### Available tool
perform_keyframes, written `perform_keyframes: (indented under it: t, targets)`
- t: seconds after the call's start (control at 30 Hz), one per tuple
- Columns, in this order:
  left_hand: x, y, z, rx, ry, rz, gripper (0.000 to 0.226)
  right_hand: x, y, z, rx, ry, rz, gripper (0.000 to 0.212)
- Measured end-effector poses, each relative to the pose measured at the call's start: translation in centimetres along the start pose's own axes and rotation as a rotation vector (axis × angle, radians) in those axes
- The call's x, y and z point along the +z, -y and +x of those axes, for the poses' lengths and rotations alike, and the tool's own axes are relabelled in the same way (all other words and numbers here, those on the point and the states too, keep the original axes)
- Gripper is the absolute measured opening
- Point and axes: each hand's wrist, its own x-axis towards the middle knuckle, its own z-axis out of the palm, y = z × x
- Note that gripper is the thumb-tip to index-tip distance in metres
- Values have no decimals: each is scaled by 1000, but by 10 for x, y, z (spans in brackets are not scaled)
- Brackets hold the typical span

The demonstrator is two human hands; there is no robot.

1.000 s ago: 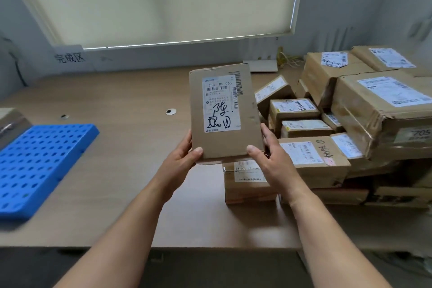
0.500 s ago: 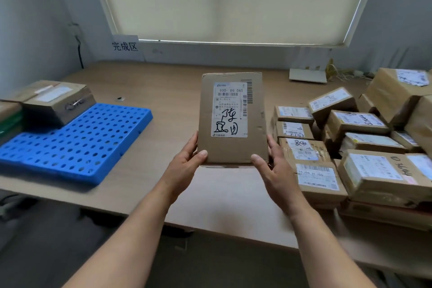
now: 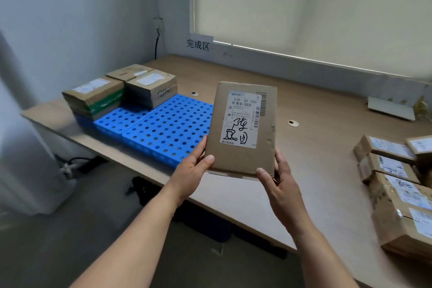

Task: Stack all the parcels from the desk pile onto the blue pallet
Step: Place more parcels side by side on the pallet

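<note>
While the left hand (image 3: 192, 169) and right hand (image 3: 281, 183) grip the flat parcel (image 3: 242, 130) upright by its lower corners above the desk (image 3: 315, 142), the blue pallet (image 3: 161, 130) lies left, three boxes (image 3: 121, 91) on its far end, and the pile (image 3: 402, 184) sits right.

cam: single head-worn wide-angle | faces: forward and down onto desk (image 3: 315, 105) | range: close, forearms (image 3: 131, 229) at 6 o'clock | blue pallet (image 3: 163, 128) 9 o'clock | desk pile (image 3: 392, 182) 4 o'clock

Flat brown parcel (image 3: 242, 131) upright, label (image 3: 240, 119) showing, blue perforated pallet (image 3: 163, 131) left bearing three boxes (image 3: 149, 86), desk pile (image 3: 397, 182) right
</note>
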Motion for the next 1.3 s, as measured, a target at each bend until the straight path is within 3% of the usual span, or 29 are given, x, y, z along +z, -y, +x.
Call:
perform_keyframes:
  t: [0.43, 0.67, 0.87, 1.3]
  targets:
    - [-127, 33, 16, -52, -184, -9, 52, 131, 23, 44, -4, 122, 6, 62]
    - [-192, 49, 53, -102, -282, 104, 53, 204, 20, 102, 27, 207, 73, 65]
    - [-241, 42, 103, -154, -293, 208, 53, 257, 23, 158, 51, 247, 61, 69]
    - [-308, 67, 153, -233, -249, 147, 54, 321, 30, 201, 153, 218, 11, 69]
